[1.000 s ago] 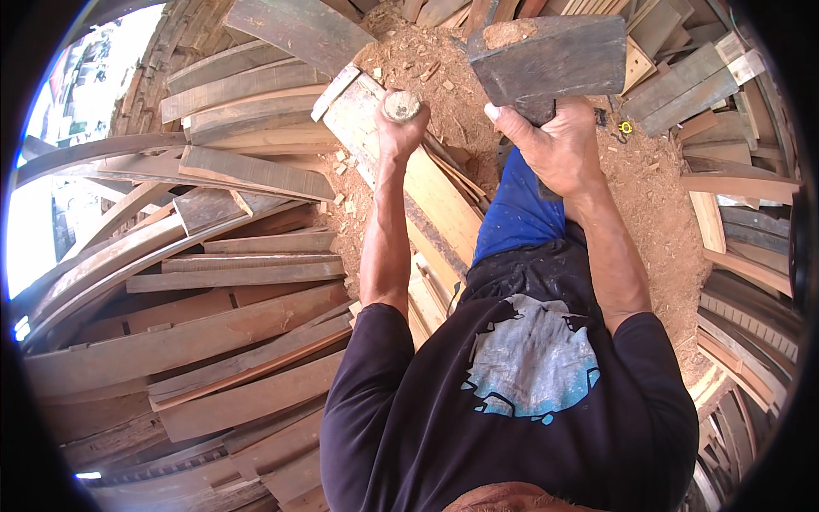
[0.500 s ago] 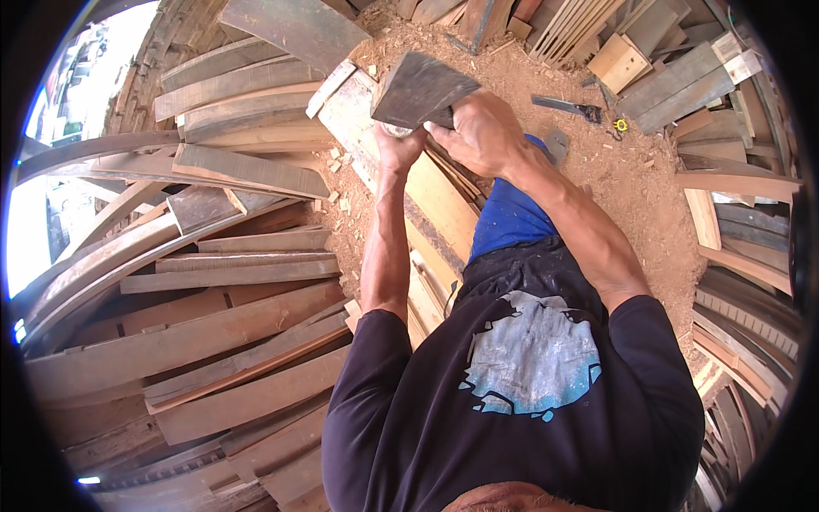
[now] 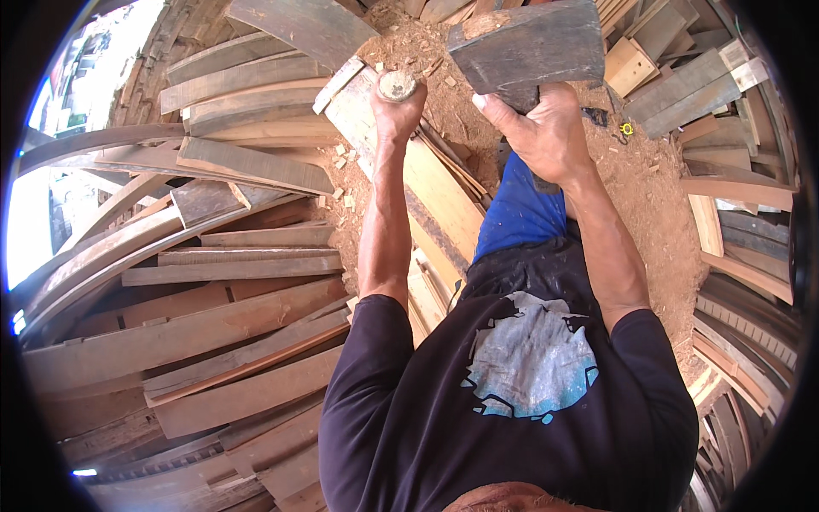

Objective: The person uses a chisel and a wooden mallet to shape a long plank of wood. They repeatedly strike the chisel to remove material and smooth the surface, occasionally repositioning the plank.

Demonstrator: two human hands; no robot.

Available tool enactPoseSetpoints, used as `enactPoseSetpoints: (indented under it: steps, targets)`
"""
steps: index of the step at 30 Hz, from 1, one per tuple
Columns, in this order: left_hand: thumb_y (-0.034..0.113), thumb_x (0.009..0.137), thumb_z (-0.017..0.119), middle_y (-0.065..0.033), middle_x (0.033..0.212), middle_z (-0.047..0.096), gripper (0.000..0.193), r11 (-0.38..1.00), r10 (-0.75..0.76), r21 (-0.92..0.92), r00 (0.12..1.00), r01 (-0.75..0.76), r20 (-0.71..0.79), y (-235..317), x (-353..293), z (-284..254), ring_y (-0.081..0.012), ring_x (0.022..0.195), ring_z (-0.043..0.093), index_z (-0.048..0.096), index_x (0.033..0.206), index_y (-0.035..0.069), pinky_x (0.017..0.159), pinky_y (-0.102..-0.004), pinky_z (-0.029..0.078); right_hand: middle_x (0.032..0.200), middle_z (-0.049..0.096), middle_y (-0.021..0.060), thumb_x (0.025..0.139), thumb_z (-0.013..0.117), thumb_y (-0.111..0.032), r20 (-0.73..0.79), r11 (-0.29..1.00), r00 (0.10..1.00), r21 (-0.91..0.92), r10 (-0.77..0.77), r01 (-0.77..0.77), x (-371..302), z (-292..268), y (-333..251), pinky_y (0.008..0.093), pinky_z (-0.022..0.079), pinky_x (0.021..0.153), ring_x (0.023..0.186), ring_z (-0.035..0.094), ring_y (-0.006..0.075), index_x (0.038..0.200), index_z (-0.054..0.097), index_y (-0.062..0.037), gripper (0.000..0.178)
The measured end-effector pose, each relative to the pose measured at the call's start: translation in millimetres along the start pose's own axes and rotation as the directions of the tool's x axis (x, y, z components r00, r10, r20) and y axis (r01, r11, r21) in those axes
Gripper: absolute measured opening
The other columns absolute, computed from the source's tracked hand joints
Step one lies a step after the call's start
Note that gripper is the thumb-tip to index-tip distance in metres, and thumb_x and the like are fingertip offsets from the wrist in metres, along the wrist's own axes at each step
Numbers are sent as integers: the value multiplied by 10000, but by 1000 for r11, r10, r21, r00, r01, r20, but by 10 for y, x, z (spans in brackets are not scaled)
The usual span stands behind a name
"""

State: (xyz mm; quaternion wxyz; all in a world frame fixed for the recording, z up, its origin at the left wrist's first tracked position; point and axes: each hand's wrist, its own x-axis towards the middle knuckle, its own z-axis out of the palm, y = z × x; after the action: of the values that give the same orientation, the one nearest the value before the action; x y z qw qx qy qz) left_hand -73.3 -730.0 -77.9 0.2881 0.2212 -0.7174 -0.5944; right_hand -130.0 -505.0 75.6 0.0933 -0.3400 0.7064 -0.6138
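Right hand [image 3: 546,136], at one o'clock in the view, grasps a dark wooden mallet [image 3: 529,53] by its handle, the blocky head held apart from the left hand [image 3: 398,111]. That left hand, near twelve o'clock, is clenched around an upright handle [image 3: 397,84], likely a chisel's, with only its pale round end showing. Beneath it, a pale timber [image 3: 350,107] runs from eleven o'clock down toward the person's body. Cutting appears to be under way rather than finished: wood chips [image 3: 340,162] lie at eleven o'clock beside the timber, and the tool is gripped as if in use. Some of the chips may come from other work, however. How deep any cut goes cannot be told, because the hand and handle hide the spot, and neither the blade nor a completed notch shows. More striking and clearing probably remains, though the pictures do not show how much.
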Motion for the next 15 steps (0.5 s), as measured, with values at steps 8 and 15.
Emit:
enactPoseSetpoints:
  steps: [8,15]
  targets:
    - [69,798,737,-30,811,682,208,999,47,-8,998,-46,46,-132,10,-88,-126,720,664,599,953,49,679,-275,530,949,729,69,850,764,-140,-19,1000,1000,17,19,-18,-12,-2,-118,322,525,781,856,658,149,1022,712,-1,228]
    - [63,792,741,-21,798,678,212,1000,-14,26,999,13,40,-383,1,-166,-118,720,658,604,953,48,664,-273,528,957,733,73,849,769,-132,-12,996,996,24,-88,88,37,67,-199,329,535,785,860,672,154,1015,716,-11,212]
